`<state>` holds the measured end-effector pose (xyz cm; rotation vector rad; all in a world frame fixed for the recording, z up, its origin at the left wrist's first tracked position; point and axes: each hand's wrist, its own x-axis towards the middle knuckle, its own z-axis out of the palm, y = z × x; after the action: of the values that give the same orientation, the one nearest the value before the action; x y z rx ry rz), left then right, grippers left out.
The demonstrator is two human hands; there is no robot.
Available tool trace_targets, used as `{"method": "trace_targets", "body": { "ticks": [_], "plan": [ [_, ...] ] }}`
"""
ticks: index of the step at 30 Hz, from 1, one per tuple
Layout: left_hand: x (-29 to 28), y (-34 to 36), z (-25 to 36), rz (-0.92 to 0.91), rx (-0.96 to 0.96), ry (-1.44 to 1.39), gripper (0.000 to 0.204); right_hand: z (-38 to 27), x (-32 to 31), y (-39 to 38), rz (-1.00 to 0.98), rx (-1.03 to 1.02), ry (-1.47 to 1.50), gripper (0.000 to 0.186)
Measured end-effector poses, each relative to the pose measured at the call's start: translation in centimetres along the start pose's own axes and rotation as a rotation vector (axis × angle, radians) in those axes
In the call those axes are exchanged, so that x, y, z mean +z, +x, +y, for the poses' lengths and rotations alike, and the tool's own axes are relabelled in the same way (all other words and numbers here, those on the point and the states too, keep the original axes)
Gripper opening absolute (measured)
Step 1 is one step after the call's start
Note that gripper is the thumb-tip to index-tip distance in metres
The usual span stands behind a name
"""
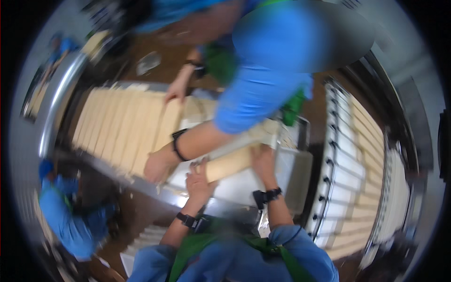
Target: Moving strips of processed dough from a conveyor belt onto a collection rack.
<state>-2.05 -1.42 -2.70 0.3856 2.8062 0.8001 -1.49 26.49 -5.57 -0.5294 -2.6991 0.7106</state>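
My left hand (199,185) and my right hand (263,160) grip opposite ends of a pale cream roll, perhaps dough (229,162), lying crosswise over a white metal work surface (239,185). Just left of my left hand, a co-worker's hand (159,164) reaches down onto long pale strips (108,127) laid side by side; their other hand (176,89) touches the far end of the strips. Shallow trays (296,174) sit beyond and right of my right hand.
A blue-clad co-worker (253,98) leans across from the far side. Another person (70,216) is at lower left. A rack of pale strips (357,183) runs along the right, and a curved steel rail (63,94) stands at left. A small clear item (148,63) lies at the back.
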Motion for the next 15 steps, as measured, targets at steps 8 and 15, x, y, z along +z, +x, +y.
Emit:
{"method": "trace_targets", "body": {
  "ticks": [8,15],
  "plan": [
    [3.4,-0.8,9.7,0.119,0.032,-0.056,0.088,1.7,-6.3,-2.2,0.259,0.214,0.112,0.046],
    [10.1,-0.2,28.6,0.103,0.583,-0.166,0.087,16.9,-22.0,-4.6,0.846,0.435,-0.015,0.04]
  ]
}}
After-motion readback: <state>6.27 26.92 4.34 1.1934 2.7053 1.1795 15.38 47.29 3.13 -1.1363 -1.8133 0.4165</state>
